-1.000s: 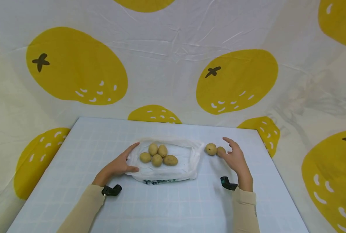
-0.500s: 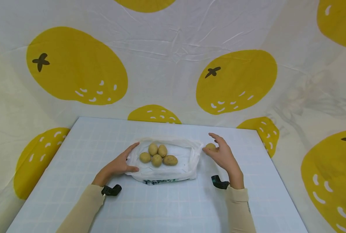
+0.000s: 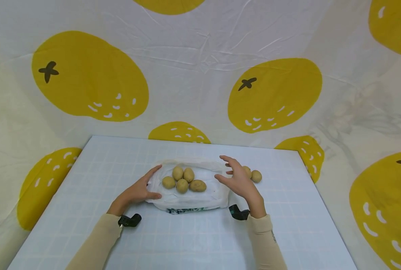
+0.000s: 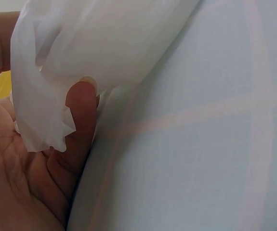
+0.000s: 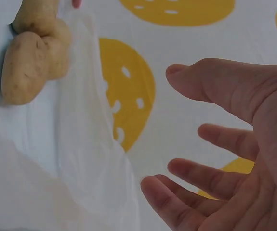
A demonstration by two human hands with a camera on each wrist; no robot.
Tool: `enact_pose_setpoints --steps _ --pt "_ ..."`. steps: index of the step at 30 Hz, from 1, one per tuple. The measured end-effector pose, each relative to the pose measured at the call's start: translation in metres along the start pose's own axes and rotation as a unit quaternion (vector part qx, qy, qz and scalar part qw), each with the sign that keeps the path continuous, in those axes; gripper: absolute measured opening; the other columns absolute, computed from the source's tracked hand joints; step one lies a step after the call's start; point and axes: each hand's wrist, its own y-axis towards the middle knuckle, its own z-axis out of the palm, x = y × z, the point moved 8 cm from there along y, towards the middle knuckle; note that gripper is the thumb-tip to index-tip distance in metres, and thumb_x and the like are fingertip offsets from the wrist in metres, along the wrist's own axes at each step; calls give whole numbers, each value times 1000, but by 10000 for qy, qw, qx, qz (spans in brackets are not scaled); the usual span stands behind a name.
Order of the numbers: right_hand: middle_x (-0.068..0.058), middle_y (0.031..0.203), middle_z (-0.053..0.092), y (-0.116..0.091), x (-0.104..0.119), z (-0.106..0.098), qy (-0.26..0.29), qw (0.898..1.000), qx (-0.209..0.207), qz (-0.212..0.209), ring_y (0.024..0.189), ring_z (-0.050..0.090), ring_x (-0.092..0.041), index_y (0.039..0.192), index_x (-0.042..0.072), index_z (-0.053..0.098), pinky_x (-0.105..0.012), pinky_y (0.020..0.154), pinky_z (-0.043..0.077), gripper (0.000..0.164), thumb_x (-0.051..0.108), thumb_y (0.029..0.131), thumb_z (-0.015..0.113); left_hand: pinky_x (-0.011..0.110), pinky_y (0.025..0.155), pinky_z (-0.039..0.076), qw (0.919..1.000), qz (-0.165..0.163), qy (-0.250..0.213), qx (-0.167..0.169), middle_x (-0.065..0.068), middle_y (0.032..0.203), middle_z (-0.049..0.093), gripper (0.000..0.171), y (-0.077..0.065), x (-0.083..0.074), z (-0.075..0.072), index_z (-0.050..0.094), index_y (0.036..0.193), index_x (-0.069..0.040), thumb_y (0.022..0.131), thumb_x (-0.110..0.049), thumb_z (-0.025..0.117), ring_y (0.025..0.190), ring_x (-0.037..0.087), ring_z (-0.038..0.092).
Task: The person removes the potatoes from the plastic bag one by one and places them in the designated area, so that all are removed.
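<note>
Several potatoes (image 3: 182, 185) sit in an opened white plastic bag (image 3: 183, 204), grouped towards its left half. My left hand (image 3: 138, 190) holds the bag's left end between thumb and fingers. In the left wrist view, the thumb (image 4: 80, 115) bends against the white plastic (image 4: 99, 43). Above the bag's right end is my right hand (image 3: 239, 180), its fingers spread with nothing between them. The right wrist view shows that hand (image 5: 239, 144) apart from the bag (image 5: 87, 134) and the potatoes (image 5: 25, 70).
Two loose potatoes lie on the table to the right of the bag; one potato (image 3: 256, 176) shows fully, the other potato (image 3: 246, 171) is partly behind the right hand. A pale checked cloth covers the table (image 3: 187, 240). A fruit-patterned curtain (image 3: 187, 75) hangs behind.
My right hand has moved left, from the loose potatoes past them to the bag's right end. My left hand and the potatoes have stayed in place.
</note>
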Motion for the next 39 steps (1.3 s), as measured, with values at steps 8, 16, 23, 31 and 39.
enact_pose_setpoints --steps 8,16,23,31,39 --pt "-12 158 45 12 15 19 24 9994 292 -194 137 52 -40 154 13 44 -50 103 54 72 26 93 78 74 119 16 10000 23 33 -21 22 172 12 114 0 2 -1 14 166 -19 78 -28 87 156 50 14" --pt "-10 159 45 22 11 39 35 9984 537 -179 135 54 -37 155 12 44 -49 103 54 71 24 93 77 74 120 15 9999 23 111 31 22 172 11 114 2 3 0 14 166 -20 79 -29 87 156 51 13" --pt "-15 156 48 25 10 53 29 9970 769 -84 134 55 -40 154 11 45 -51 103 53 70 27 94 76 74 120 16 9999 49 152 39 23 171 13 114 3 2 0 15 166 -19 79 -29 87 155 51 15" --pt "-14 153 51 35 9 65 -115 9934 1141 -54 131 57 -39 152 10 48 -49 100 55 65 28 96 74 73 120 17 9999 74 91 -1 23 171 14 113 1 1 -2 15 166 -18 79 -26 87 155 50 15" --pt "-19 149 55 43 0 76 -402 9875 1521 116 128 58 -41 147 4 53 -52 100 54 62 28 94 75 73 120 17 9999 110 95 21 22 171 13 113 -1 2 -2 14 166 -17 80 -28 86 155 50 15"
